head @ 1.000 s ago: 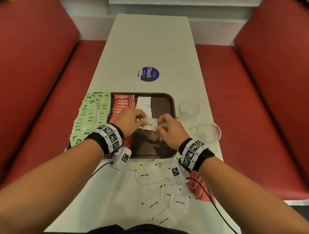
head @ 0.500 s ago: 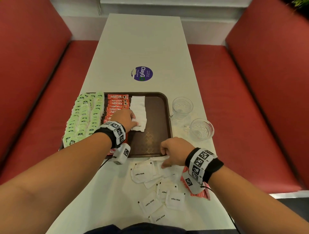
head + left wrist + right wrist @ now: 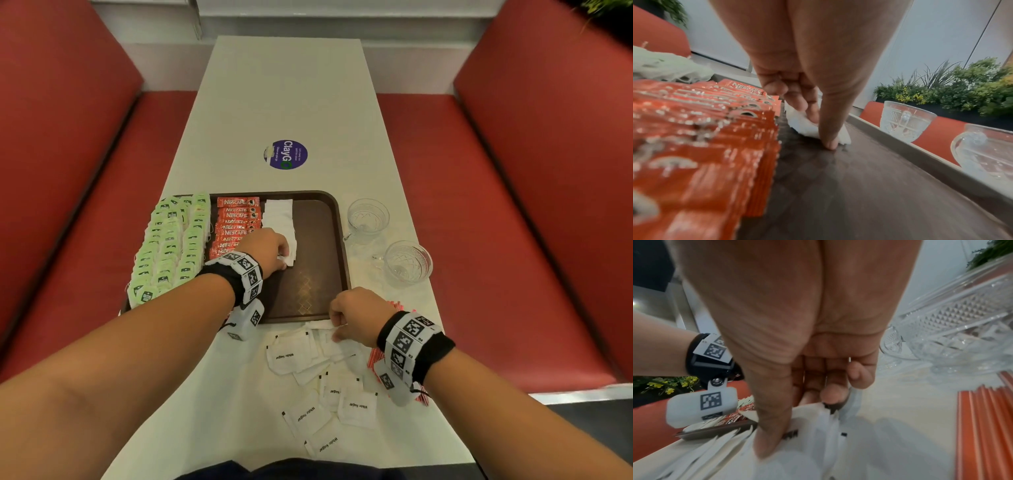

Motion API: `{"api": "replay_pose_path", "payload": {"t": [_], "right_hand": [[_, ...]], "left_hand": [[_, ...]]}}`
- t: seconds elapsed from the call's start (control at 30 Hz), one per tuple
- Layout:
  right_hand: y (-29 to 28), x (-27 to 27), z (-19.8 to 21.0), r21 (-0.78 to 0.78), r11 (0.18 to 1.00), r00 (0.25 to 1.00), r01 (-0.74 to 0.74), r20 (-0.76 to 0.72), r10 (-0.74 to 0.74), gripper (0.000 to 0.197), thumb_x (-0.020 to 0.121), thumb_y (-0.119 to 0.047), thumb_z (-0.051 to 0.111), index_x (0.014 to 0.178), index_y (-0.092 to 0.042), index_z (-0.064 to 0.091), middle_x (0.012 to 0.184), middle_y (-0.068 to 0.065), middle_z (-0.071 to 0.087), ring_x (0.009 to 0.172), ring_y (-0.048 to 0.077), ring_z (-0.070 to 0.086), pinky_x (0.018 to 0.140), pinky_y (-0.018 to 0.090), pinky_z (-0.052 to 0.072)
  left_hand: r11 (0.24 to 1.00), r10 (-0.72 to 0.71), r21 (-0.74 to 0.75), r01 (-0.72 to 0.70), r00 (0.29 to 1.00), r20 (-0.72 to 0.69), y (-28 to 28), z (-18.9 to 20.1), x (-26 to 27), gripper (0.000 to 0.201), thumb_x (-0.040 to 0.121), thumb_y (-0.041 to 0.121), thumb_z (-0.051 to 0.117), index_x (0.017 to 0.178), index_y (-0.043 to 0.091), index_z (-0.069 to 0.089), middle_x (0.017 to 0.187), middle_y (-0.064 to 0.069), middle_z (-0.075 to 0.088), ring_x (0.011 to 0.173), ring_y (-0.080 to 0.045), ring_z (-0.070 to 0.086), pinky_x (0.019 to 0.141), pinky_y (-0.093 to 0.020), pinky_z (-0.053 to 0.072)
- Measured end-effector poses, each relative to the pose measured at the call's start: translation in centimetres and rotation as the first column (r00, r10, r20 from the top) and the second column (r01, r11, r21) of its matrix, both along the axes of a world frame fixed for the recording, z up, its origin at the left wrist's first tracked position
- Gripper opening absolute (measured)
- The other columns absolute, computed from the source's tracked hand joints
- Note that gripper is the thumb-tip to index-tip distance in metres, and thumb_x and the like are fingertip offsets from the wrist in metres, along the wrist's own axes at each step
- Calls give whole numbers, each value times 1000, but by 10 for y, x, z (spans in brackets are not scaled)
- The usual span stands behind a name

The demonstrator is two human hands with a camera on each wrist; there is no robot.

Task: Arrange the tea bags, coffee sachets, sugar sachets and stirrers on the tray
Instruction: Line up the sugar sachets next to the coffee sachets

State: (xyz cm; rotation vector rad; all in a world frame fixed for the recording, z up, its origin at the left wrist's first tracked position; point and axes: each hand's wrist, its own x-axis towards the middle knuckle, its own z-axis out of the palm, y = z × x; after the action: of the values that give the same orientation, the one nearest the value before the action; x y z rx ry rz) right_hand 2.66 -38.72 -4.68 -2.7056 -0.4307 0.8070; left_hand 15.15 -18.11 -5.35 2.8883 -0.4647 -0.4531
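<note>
Green tea bags (image 3: pixel 171 246) and red coffee sachets (image 3: pixel 236 222) are rowed on the brown plastic tray (image 3: pixel 318 246). The white sugar row (image 3: pixel 279 219) is partial. Left hand (image 3: pixel 265 250) presses its end sachet; right hand (image 3: pixel 356 317) pinches a loose sachet (image 3: pixel 325 342) on the worktop (image 3: pixel 291 102). Red stirrers (image 3: pixel 986 426) are unplaced.

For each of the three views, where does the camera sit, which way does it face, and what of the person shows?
Head: worn high, looks forward and down the table at the tray; both forearms, left hand, right hand.
Left wrist: low over the tray, looks along the hand at fingers on a sugar sachet.
Right wrist: above the loose sugar sachets, looks along the hand; the left wristband shows too.
Shared: both wrist views show the glass cups.
</note>
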Motion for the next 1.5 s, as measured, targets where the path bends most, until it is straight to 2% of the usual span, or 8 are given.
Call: {"api": "replay_pose_path", "payload": {"t": [0.27,0.47,0.6,0.77,0.93,1.2,1.4,1.5], "right_hand": [[3,-6,2,6,998,998,55,-3,-55,24,85,-26,77,103,-17,62,97,0,61,92,21,59,77,29,47],[2,-10,7,12,999,998,50,47,-51,24,89,-23,71,110,-18,61,98,2,63,92,22,59,81,32,50],[3,-13,9,19,996,992,82,92,-83,29,89,-26,71,114,-19,58,102,4,64,94,24,61,79,32,49],[7,-20,16,36,995,993,97,65,-100,13,92,-20,67,105,-18,66,106,4,65,96,22,62,79,29,50],[12,-30,18,-59,998,999,18,-27,-20,34,91,2,50,117,-18,60,117,6,61,102,24,59,78,27,44],[14,-37,37,-94,995,999,43,-27,-46,45,91,6,44,133,-9,45,117,17,59,95,29,60,79,34,52],[17,-28,36,94,986,990,139,23,-142,18,98,-26,45,106,-14,56,102,10,64,94,28,60,76,34,47],[19,-25,32,198,973,976,116,161,-149,32,90,-54,59,91,-22,54,81,-2,60,75,17,56,63,32,42]], "left_hand": [[1000,13,-11,-13,1000,18,1,8,-3,30,82,36,76,108,24,69,112,1,66,103,-20,61,90,-35,52],[980,-67,-186,67,998,5,5,37,-53,16,85,42,73,93,29,71,90,14,68,86,-7,61,80,-27,50],[965,-244,-113,236,968,-64,9,37,-98,17,82,48,73,86,32,70,83,19,63,77,2,57,71,-22,47],[938,-335,61,343,936,-102,8,12,-133,39,74,61,72,100,34,62,94,16,61,84,-10,59,71,-29,50],[943,-321,58,328,941,-112,4,8,-137,37,77,50,76,104,31,60,100,11,62,88,-13,59,70,-26,46],[952,-307,-30,306,944,-118,8,18,-130,24,90,34,66,111,23,66,107,4,65,97,-16,61,83,-31,50],[946,-214,-247,209,977,9,17,47,-122,12,96,30,60,103,22,66,91,9,63,83,-10,58,73,-25,43],[913,-128,-382,143,990,65,24,55,-117,9,94,31,64,102,28,67,86,11,66,77,-3,59,67,-19,42]]}}
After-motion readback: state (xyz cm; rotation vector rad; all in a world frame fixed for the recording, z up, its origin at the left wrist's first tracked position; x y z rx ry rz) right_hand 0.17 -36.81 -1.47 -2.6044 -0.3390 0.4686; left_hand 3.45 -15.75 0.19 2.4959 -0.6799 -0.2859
